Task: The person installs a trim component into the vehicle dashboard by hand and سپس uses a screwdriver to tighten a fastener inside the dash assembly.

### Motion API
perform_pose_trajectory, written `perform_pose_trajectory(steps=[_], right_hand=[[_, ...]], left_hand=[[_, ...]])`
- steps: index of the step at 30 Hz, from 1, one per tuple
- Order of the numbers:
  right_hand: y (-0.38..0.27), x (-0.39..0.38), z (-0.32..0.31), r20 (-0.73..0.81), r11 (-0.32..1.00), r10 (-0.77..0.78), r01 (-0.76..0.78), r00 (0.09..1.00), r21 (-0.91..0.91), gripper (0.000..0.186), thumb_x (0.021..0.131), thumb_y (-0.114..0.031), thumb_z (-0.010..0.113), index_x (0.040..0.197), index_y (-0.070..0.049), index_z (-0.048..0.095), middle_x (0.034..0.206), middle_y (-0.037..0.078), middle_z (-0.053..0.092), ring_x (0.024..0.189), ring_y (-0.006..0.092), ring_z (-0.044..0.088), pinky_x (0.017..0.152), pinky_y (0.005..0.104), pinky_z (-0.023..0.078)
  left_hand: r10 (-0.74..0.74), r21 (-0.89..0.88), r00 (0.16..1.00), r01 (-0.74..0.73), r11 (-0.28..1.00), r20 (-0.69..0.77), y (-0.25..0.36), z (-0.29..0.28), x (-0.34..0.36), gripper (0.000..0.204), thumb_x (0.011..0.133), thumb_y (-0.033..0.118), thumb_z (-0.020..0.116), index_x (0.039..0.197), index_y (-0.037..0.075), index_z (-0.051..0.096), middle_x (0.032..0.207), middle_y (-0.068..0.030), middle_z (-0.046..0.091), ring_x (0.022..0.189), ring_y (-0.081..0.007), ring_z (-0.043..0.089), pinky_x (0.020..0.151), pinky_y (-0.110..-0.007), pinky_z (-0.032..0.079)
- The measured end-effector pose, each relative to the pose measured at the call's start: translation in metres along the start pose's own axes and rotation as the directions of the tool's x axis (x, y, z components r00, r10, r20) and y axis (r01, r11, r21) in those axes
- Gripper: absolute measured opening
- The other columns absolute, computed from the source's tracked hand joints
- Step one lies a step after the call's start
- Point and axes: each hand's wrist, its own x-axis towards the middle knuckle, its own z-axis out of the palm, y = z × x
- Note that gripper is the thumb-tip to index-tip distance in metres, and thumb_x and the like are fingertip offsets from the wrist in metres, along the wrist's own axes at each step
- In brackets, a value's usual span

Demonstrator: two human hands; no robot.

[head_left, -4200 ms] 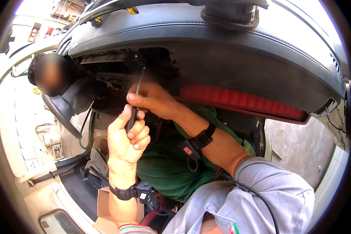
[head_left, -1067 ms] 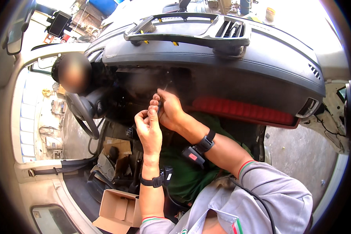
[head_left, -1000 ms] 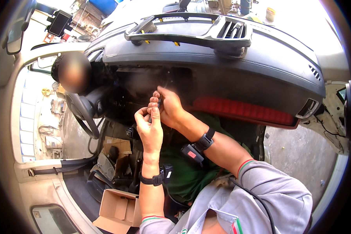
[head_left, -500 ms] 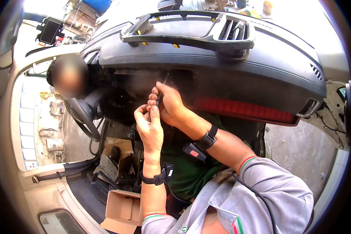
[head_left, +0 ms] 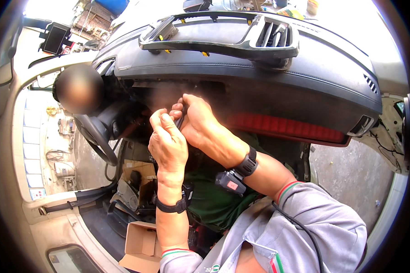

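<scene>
My right hand (head_left: 198,122) is closed around a thin, dark-handled screwdriver (head_left: 181,122), just under the dashboard's front edge. Only part of the handle shows between my two hands. The tip is hard to make out against the dark opening (head_left: 209,91) in the dashboard. My left hand (head_left: 169,144) sits close beside it, fingers curled and thumb bent against them. Whatever those fingers pinch is hidden. Both hands are in front of the dark dashboard cavity.
A loose vent trim frame (head_left: 232,48) with yellow clips lies on the dashboard (head_left: 323,84). The steering wheel (head_left: 94,141) is at left, near another person (head_left: 79,88). A cardboard box (head_left: 139,245) stands at lower left. A red panel (head_left: 282,126) runs below the dashboard.
My left hand has shifted slightly left and rolled, showing more of its back. The right hand has tilted a little, and less of the screwdriver's shaft is visible.
</scene>
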Motion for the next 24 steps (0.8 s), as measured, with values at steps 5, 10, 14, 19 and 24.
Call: perform_pose_trajectory(steps=[5,10,14,19,24], right_hand=[[-0.006,0.021,-0.017,0.226,0.981,0.169,-0.185,0.959,0.05,0.034,0.098,-0.026,0.048,0.066,-0.019,0.039,0.05,-0.006,0.028,0.042,0.0103,0.022,0.04,0.0298,0.021],[-0.012,0.021,-0.029,0.412,0.959,0.229,-0.277,0.882,0.061,0.031,0.101,-0.028,0.047,0.073,-0.015,0.046,0.06,-0.002,0.04,0.052,0.0119,0.037,0.051,0.0296,0.036],[0.003,-0.003,-0.022,0.057,0.975,-0.038,0.05,0.998,-0.218,0.019,0.1,-0.023,0.052,0.092,-0.005,0.054,0.081,0.006,0.055,0.073,0.0207,0.056,0.076,0.0359,0.053],[0.006,0.001,-0.019,0.005,0.997,0.039,-0.038,0.999,-0.073,0.022,0.099,-0.024,0.051,0.084,-0.008,0.052,0.069,0.002,0.047,0.061,0.0154,0.047,0.059,0.0297,0.045],[-0.006,0.012,-0.021,0.282,0.956,0.285,-0.294,0.916,-0.01,0.032,0.099,-0.025,0.049,0.069,-0.015,0.043,0.051,-0.006,0.029,0.042,0.0094,0.024,0.043,0.0261,0.026]], left_hand=[[0.283,0.148,0.958,-0.286,0.947,0.045,-0.01,-0.006,-0.002,0.025,0.106,0.024,0.045,0.12,0.006,0.054,0.082,-0.0161,0.072,0.076,-0.0377,0.071,0.06,-0.043,0.055],[0.05,-0.037,0.998,-0.051,0.998,-0.029,-0.007,0.007,-0.003,0.029,0.107,0.028,0.042,0.12,0.005,0.053,0.086,-0.0125,0.075,0.08,-0.0346,0.073,0.066,-0.041,0.056],[0.009,0.135,0.998,0.0,0.991,-0.062,-0.009,0.001,0.001,0.034,0.108,0.033,0.04,0.12,0.003,0.05,0.091,-0.0086,0.076,0.084,-0.0325,0.073,0.068,-0.041,0.054],[0.051,0.036,0.996,-0.049,0.998,-0.069,-0.016,0.008,-0.006,0.034,0.107,0.035,0.044,0.12,0.004,0.052,0.093,-0.0111,0.075,0.083,-0.0316,0.072,0.069,-0.041,0.054],[-0.099,-0.168,0.995,0.098,0.981,0.002,-0.003,0.005,-0.012,0.037,0.108,0.036,0.041,0.116,0.003,0.055,0.092,-0.0115,0.072,0.089,-0.0304,0.07,0.075,-0.04,0.052]])
